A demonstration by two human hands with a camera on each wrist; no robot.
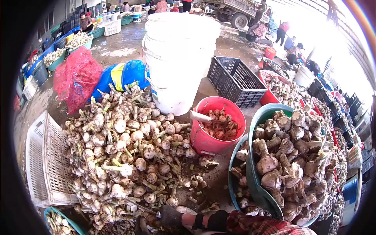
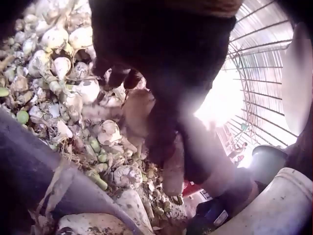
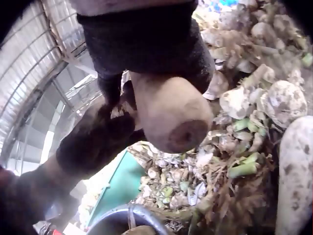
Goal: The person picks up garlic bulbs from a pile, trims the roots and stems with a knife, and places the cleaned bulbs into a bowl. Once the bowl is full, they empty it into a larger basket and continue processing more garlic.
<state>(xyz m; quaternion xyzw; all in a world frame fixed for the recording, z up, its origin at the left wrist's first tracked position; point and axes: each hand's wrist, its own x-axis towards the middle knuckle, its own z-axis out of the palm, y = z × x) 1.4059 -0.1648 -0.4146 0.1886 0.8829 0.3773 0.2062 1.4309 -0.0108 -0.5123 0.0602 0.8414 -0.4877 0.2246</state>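
At the bottom of the head view, my right hand [image 1: 171, 216], in a dark glove, grips a knife with a thin metal blade [image 1: 141, 206] pointing up and left. The right wrist view has its tan handle [image 3: 168, 107] jutting from the fist, with a brown, round butt end. My left hand [image 2: 161, 54], also dark-gloved, fills the top of the left wrist view, its fingers round a garlic bulb [image 2: 139, 112], partly hidden and blurred. Both hands are close together, low at the near edge of a large heap of muddy garlic [image 1: 129, 145] with stems.
Left of the heap leans a white plastic crate [image 1: 58, 164]. A red bucket [image 1: 203, 145] with small bulbs stands to the right, beside green tubs [image 1: 256, 156] heaped with garlic. Behind are stacked white buckets [image 1: 172, 70], a black crate [image 1: 235, 82] and a red net bag [image 1: 76, 74].
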